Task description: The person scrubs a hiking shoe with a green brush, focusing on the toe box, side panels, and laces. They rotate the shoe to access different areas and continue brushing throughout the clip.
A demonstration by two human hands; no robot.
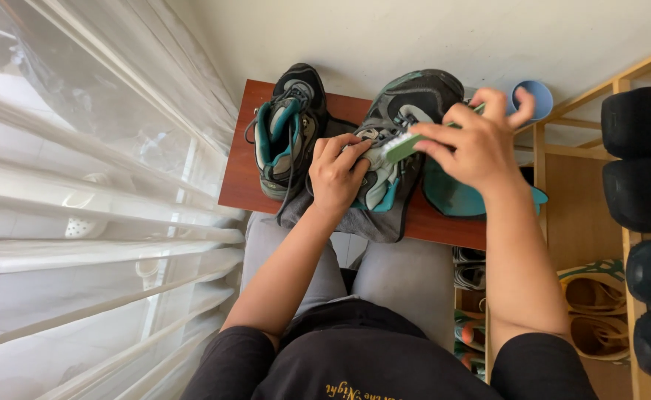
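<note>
Left hand (336, 172) curled over the tongue and lace area of the near hiking shoe (403, 130), fingers pressed together and gripping it to pin it down. Right hand (477, 141) pinching a small green-and-white brush (402, 145) between thumb and fingertips, bristle end laid against the shoe's upper. Shoe lies on a grey cloth (373, 222) on a reddish-brown low table (240, 174), toe pointing toward the wall; its mate (288, 130) stands just beside it, to the left — untouched. Judged handling: shoe fairly heavy, sole stiff, upper padded and yielding, laces loose — best held at the ankle collar or tongue. Brush light and rigid, handle short. Teal cloth (451, 196) under the right wrist; blue cup (536, 96) behind it.
</note>
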